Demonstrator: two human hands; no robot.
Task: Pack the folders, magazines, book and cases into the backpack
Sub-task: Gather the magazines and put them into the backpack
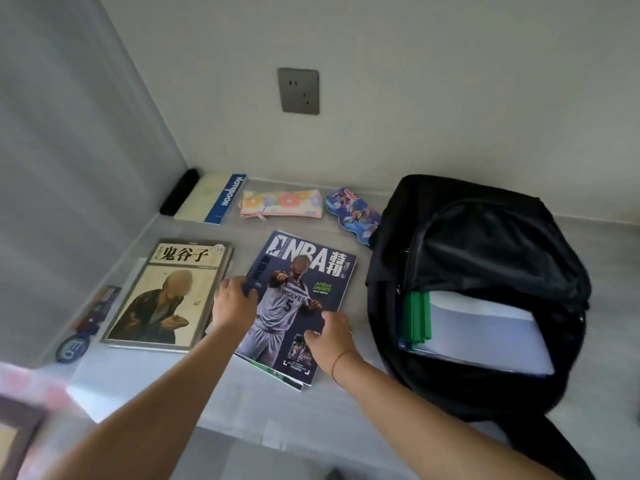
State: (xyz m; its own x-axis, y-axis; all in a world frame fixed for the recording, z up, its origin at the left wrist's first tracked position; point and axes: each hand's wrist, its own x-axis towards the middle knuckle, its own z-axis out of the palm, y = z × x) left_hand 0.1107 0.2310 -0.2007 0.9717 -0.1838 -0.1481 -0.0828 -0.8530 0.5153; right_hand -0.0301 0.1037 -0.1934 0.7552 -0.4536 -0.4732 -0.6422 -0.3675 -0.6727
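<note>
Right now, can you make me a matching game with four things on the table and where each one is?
Things:
1. NBA magazine
2. Backpack
3. Flowery case
4. Brown book

Places:
A. Far left
B. Back by the wall
C. Under both hands
D. Far right

Pairs: 1-C, 2-D, 3-B, 4-A

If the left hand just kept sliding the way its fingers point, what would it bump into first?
The left hand points up the table along the NBA magazine's left edge. Beyond lies bare table, so the floral pencil case near the wall would likely come first, though depth is hard to judge.
</note>
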